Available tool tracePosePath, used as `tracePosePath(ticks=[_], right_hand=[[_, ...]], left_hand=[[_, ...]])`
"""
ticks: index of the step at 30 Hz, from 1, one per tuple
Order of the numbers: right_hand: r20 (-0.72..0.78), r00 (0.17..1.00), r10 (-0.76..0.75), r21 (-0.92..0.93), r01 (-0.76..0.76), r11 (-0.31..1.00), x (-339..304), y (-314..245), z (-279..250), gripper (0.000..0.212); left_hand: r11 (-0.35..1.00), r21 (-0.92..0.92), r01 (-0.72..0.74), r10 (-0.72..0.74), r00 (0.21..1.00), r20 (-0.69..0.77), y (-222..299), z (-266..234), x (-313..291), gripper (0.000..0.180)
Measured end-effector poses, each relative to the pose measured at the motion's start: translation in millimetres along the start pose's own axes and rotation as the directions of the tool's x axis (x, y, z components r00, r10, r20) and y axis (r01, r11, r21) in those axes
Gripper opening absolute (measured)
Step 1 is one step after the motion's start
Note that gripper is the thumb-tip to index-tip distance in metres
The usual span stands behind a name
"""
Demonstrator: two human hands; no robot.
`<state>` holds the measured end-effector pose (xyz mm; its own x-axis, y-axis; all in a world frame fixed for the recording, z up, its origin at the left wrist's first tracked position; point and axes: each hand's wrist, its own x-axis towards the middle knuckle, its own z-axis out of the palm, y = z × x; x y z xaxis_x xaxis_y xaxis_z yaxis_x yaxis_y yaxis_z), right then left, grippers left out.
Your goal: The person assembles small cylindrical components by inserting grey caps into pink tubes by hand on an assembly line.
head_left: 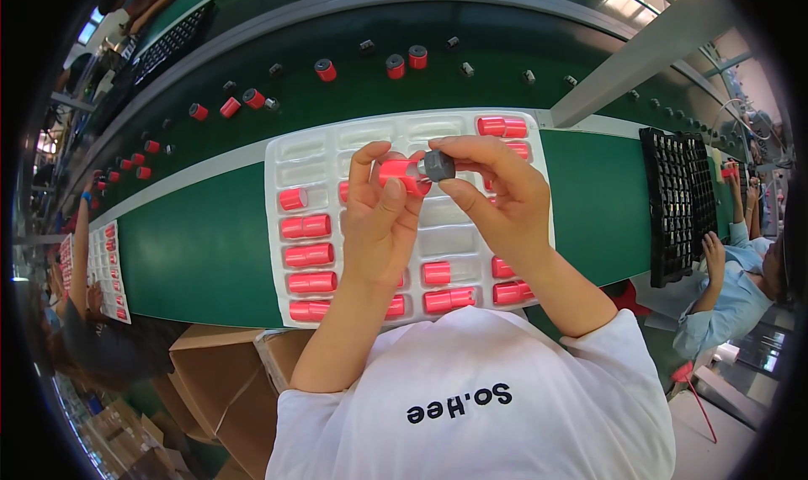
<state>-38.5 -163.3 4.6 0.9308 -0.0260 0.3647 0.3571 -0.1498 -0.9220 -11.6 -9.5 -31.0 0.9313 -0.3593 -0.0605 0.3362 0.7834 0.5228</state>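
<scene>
Over a white moulded tray (300, 175) my two hands meet. A pinkish-red plastic cylinder (399, 175) is gripped in the fingers of my left hand (378, 228), lying roughly sideways. Thumb and fingertips of my right hand (505, 190) pinch a dark grey cap-like part (438, 166) at the cylinder's right end. Pale metal shows between the two parts; whether they are joined I cannot tell. Pink cylinders (309, 254) lie in many pockets of the tray, some of them shorter than others. My hands and forearms hide the tray's middle pockets.
Beyond the tray, a green conveyor belt (488, 42) carries scattered red parts with dark tops and small metal pieces. A grey post (640, 55) slants up at the right. Black trays (673, 202) stand right, near a person in light blue (732, 286). Cardboard boxes (223, 371) sit lower left.
</scene>
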Motion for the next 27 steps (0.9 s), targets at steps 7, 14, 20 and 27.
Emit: tracePosePath(ticks=[7,14,20,27], right_hand=[[-0.126,0.979,-0.16,-0.204,0.132,0.97,-11,-4,13,0.031],[-0.196,0.976,-0.095,-0.093,0.078,0.993,-17,-9,16,0.027],[-0.231,0.972,0.048,0.169,-0.009,0.986,-25,-15,14,0.026],[-0.229,0.973,0.022,0.108,0.003,0.994,-33,-22,21,0.024]], left_hand=[[0.977,0.047,-0.209,0.21,0.978,-0.009,-18,12,-3,0.036],[0.98,-0.001,-0.199,0.199,0.98,0.006,-22,18,-13,0.037],[0.988,-0.001,-0.152,0.152,0.988,0.031,-19,21,-21,0.034],[0.981,0.037,-0.193,0.193,0.981,0.004,-22,21,-33,0.031]])
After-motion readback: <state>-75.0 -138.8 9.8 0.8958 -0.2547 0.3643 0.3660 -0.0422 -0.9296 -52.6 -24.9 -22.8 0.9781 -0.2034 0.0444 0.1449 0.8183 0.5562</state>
